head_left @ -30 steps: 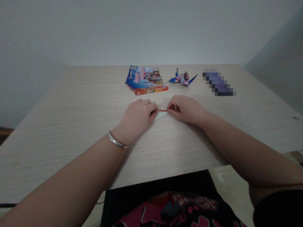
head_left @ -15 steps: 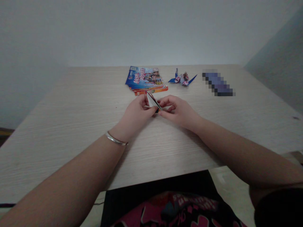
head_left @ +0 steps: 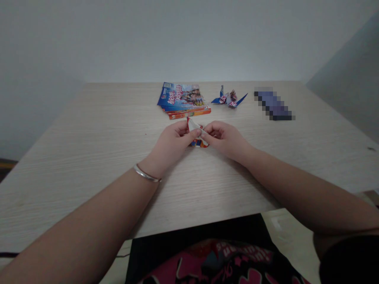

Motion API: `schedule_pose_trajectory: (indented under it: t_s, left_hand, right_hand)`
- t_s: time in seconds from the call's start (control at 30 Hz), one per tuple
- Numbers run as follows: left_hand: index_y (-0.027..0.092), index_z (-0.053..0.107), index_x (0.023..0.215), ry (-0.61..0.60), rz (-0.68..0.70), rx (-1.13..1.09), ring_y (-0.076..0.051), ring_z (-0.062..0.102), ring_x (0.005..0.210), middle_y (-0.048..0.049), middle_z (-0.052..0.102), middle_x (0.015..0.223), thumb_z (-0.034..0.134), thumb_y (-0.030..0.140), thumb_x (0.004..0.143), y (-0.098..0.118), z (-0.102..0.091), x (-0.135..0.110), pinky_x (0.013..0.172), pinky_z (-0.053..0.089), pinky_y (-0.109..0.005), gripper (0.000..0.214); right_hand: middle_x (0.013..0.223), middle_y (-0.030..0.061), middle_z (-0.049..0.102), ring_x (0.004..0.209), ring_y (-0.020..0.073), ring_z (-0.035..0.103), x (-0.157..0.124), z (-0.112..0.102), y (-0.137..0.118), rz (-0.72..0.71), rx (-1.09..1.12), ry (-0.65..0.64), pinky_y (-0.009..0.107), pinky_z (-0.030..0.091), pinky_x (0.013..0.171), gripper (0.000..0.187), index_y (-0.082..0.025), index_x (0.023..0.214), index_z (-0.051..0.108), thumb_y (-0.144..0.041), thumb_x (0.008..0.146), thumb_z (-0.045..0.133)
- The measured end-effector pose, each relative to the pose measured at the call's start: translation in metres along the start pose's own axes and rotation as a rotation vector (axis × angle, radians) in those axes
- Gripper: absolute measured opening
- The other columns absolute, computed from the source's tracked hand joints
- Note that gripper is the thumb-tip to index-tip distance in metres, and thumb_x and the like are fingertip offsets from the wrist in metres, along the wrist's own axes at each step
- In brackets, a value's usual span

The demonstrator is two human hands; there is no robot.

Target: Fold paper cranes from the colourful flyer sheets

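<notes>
While the leaflet stack [head_left: 183,96] lay fanned on the table [head_left: 89,157], we took it as our landmark. Just on its near side, slightly to the right, we saw a small piece of folded paper [head_left: 199,143], white within, printed blue, orange and red without. Left hand [head_left: 175,137]: thumb pressed over the white face, fingers behind, clamped on the paper. Right hand [head_left: 227,138]: thumb and fingertips pinched at the paper's right edge, close to the left thumb; its curled fingers were partly hidden from us. A silvery bracelet [head_left: 146,174] circled the left wrist, nearer us than the stack.

Progress, by our judgement: some folds were made, but a pointed white flap stood open and the layers were not yet pressed flat. Just right of the stack we noted blue pointed paper folding [head_left: 229,98], seemingly complete, one piece or two; farther right, a pixelated dark slab [head_left: 274,104].
</notes>
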State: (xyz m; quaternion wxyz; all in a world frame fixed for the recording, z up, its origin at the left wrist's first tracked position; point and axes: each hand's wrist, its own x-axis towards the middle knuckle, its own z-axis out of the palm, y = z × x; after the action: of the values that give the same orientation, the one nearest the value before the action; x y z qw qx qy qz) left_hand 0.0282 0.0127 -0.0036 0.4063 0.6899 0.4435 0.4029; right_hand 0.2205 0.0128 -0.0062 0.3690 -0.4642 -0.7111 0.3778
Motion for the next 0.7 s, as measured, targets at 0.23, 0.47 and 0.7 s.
schedule_pose_trajectory:
  t_s: [0.23,0.47,0.7]
  left_hand:
    - [0.017,0.070,0.084,0.003,-0.037,-0.028,-0.018,0.066,0.078,-0.0044,0.074,0.085,0.065,0.039,0.091,0.008,0.001,-0.004,0.074,0.055,-0.033,0.024]
    - [0.021,0.069,0.105,0.150,0.133,-0.118,-0.017,0.069,0.090,-0.0031,0.074,0.097,0.071,0.025,0.088,0.001,0.002,0.002,0.081,0.057,-0.030,0.017]
    - [0.024,0.061,0.106,0.099,0.207,-0.252,-0.016,0.076,0.091,-0.0023,0.074,0.111,0.083,0.027,0.082,-0.004,0.005,-0.002,0.083,0.062,-0.029,0.033]
  right_hand:
    - [0.070,-0.0050,0.056,0.063,0.0132,0.054,0.001,0.002,0.002,0.009,0.109,0.012,0.028,0.045,0.058,0.032,-0.027,0.084,0.048,-0.041,0.078,0.076]
    - [0.076,-0.0040,0.060,0.062,0.0115,0.052,-0.003,-0.004,-0.004,-0.139,-0.060,0.094,0.028,0.045,0.059,0.015,-0.024,0.091,0.056,-0.024,0.082,0.068]
    - [0.098,0.0025,0.069,0.094,0.0200,0.063,-0.002,-0.011,0.001,-0.618,-0.341,0.205,0.037,0.053,0.083,0.021,-0.026,0.103,0.067,-0.015,0.086,0.063]
